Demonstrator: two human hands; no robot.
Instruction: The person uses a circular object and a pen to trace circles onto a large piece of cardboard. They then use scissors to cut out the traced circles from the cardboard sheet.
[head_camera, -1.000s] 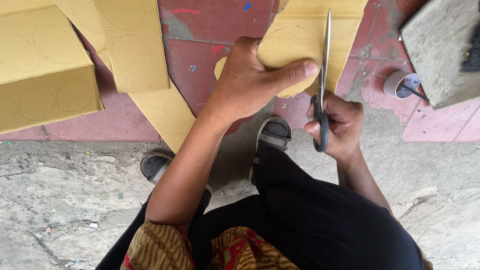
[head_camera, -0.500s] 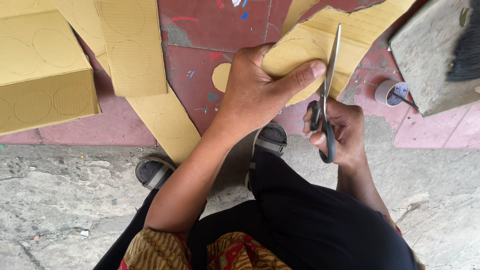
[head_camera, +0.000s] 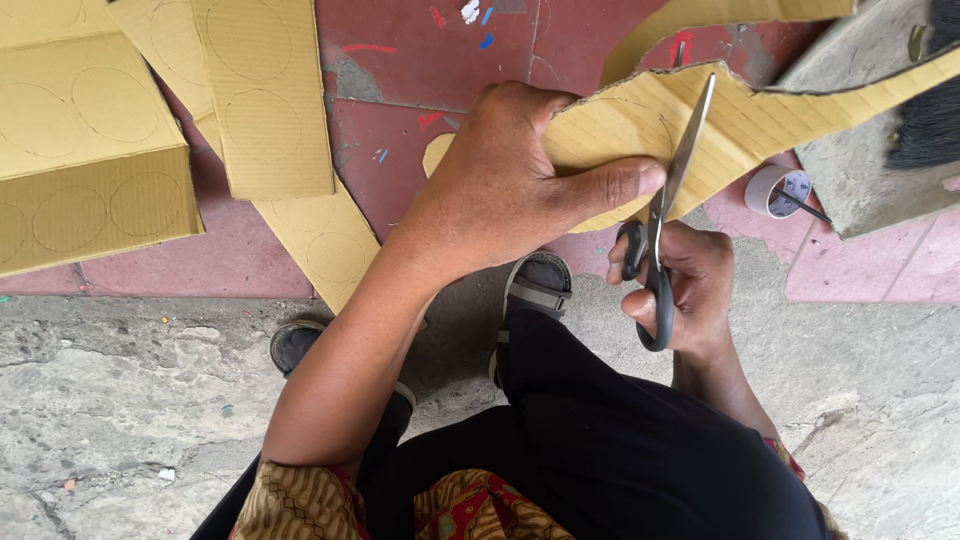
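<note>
Mid-frame, a left hand (head_camera: 500, 190) grips a cardboard strip (head_camera: 760, 115) while the right hand (head_camera: 690, 285), fingers closed through scissors (head_camera: 665, 210), cuts along a pencilled circle. The next snip likely calls for turning the strip. Marked sheets (head_camera: 265, 95) lie upper left.
</note>
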